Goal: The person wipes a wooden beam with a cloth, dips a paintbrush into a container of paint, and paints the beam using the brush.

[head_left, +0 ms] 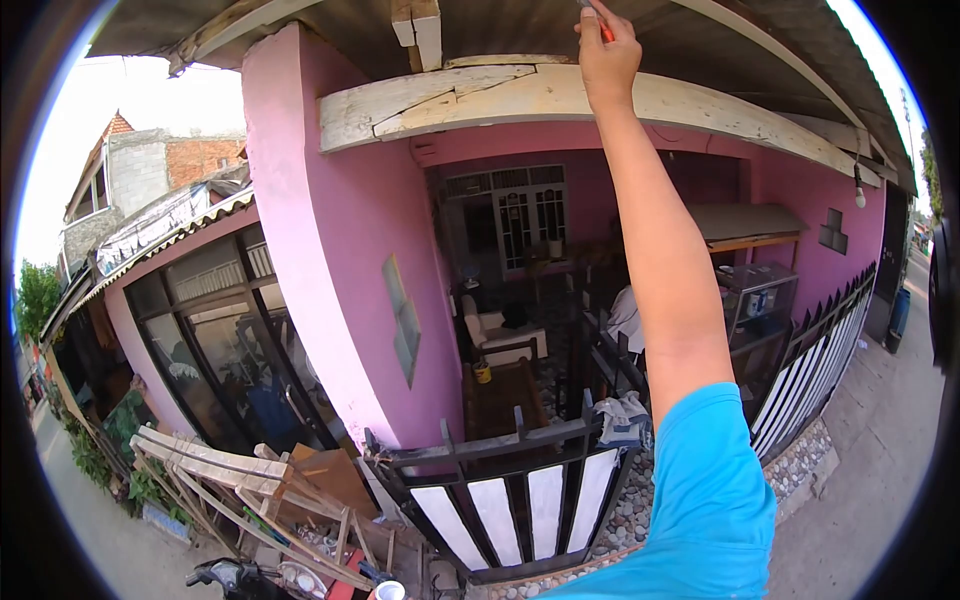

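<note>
My right hand (608, 68) is raised at the top edge, with its arm stretched up across the view and a blue sleeve below. Its fingers are closed around a small red-handled tool (605, 33), whose far end is too small and cut off to make out. The hand is just under the roof, beside a long white-painted beam (480, 98) with cracked, patchy paint. A round white container (389, 591) shows at the bottom edge; what supports it is hidden. My left hand is not visible.
A pink pillar (300, 220) stands left of centre. Below is a black and white metal fence (510, 500) with a grey cloth (622, 418) on it. Wooden trestles (220, 465) and a motorbike (230, 575) are at lower left. A bulb (859, 198) hangs at right.
</note>
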`<state>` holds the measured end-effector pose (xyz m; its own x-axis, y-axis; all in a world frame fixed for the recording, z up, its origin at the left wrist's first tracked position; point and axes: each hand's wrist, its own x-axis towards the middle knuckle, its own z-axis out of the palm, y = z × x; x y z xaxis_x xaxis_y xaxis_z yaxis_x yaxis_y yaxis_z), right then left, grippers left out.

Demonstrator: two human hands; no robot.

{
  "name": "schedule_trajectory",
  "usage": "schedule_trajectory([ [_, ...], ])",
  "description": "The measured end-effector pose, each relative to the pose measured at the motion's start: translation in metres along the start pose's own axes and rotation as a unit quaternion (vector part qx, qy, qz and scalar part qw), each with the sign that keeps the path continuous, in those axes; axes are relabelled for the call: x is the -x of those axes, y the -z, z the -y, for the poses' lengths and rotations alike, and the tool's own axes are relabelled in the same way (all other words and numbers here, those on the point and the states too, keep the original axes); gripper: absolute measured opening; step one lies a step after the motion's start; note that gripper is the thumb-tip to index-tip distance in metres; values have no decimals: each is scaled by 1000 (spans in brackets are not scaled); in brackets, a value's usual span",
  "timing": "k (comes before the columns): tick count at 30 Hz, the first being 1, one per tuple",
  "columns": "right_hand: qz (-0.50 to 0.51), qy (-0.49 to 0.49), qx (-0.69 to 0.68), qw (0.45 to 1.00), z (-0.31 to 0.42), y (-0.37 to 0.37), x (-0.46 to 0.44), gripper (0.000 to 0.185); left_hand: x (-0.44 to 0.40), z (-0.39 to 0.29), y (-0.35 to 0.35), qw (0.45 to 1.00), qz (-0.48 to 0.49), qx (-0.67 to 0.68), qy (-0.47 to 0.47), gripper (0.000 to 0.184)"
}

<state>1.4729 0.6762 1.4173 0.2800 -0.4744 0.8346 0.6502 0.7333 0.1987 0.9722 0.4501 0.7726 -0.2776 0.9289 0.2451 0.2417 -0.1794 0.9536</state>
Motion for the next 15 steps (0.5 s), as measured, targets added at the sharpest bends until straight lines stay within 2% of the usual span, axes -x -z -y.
schedule_trajectory([
  [4,-48,-5,30,998,-23,38,-31,27,1,-8,-2,1000,12,20,11,52],
  [9,-159,-77,16,984,-45,63,-46,35,-2,12,-2,1000,27,17,3,50],
  [11,-169,-99,-27,980,-47,58,-42,34,-2,23,1,999,27,16,-5,50],
  [13,-237,-98,-82,963,-44,36,-37,33,-3,29,2,999,28,-12,-26,51],
  [15,-211,-114,-62,969,-32,13,-26,33,-3,24,4,999,23,-22,-25,51],
])
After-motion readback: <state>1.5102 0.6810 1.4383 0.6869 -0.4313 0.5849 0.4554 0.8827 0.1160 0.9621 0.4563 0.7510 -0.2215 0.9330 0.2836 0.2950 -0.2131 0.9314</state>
